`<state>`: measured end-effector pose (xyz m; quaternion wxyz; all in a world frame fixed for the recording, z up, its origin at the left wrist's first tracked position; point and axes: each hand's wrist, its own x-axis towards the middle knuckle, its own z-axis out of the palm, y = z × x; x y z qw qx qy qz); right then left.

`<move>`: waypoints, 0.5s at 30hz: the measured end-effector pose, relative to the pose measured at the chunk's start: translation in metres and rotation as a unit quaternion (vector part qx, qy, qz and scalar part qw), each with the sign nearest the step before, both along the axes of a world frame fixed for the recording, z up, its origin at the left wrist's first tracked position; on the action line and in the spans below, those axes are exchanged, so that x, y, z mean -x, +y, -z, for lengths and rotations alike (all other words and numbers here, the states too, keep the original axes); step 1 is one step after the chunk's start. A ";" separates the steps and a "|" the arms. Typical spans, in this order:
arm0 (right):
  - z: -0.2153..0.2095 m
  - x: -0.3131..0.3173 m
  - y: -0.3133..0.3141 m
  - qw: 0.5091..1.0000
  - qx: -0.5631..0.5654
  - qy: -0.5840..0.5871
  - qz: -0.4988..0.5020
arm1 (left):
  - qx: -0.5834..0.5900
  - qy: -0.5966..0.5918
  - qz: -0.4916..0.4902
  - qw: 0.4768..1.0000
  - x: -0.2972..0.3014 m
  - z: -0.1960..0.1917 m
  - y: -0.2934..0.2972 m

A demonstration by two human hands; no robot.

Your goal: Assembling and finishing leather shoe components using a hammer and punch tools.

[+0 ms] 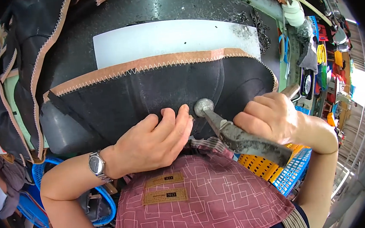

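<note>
A black leather piece [167, 85] with a tan, zigzag-stitched far edge lies over the dark work surface in front of me. My left hand [154, 140] rests on its near part, fingers bent and pressed together on the leather; its fingertips are partly hidden. In my right fist is a hammer [254, 144], its handle end poking out beyond the knuckles. The hammer's round metal face sits at the leather, just right of my left fingertips; I cannot tell whether it touches.
Behind the leather lies a white sheet [154, 40]. More stitched black pieces [33, 49] hang at the left. Below are a blue basket [108, 205] at left and a blue-yellow basket [294, 171] at right. Tools and a white spool [294, 14] crowd the far right.
</note>
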<state>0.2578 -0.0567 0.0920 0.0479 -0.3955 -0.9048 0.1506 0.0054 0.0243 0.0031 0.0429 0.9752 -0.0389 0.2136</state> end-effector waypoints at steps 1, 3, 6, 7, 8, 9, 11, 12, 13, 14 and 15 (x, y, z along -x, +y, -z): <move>-0.001 0.001 -0.001 1.000 -0.023 -0.005 -0.015 | -0.011 0.003 0.007 1.000 -0.001 -0.001 0.000; -0.006 0.008 -0.006 0.996 -0.065 -0.060 -0.020 | -0.022 0.004 0.015 1.000 -0.005 -0.003 0.000; -0.013 0.020 0.012 0.995 -0.054 -0.088 0.016 | -0.039 0.027 0.023 0.999 -0.004 -0.012 0.000; -0.007 0.021 0.015 0.997 -0.019 -0.065 0.045 | -0.044 0.025 0.024 0.998 -0.003 -0.012 0.000; -0.008 0.022 0.014 0.994 -0.046 -0.093 0.028 | -0.048 0.032 0.022 0.998 -0.002 -0.011 0.000; -0.003 0.018 0.009 0.996 -0.059 -0.066 0.028 | -0.052 0.039 0.019 0.998 -0.001 -0.009 -0.001; 0.013 0.006 -0.004 0.997 -0.055 0.008 0.046 | -0.067 0.035 0.008 0.997 -0.002 -0.006 -0.003; 0.017 0.000 -0.011 0.993 -0.107 0.018 0.036 | -0.066 0.039 0.012 0.997 -0.002 -0.007 -0.002; 0.018 -0.002 -0.019 0.988 -0.152 0.030 0.029 | -0.060 0.045 0.017 0.997 -0.001 -0.008 -0.005; 0.018 -0.006 -0.023 0.983 -0.181 0.020 -0.015 | -0.062 0.040 0.014 0.997 -0.001 -0.008 -0.005; 0.020 -0.007 -0.025 0.981 -0.187 0.016 -0.055 | -0.064 0.036 0.011 0.997 -0.001 -0.009 -0.004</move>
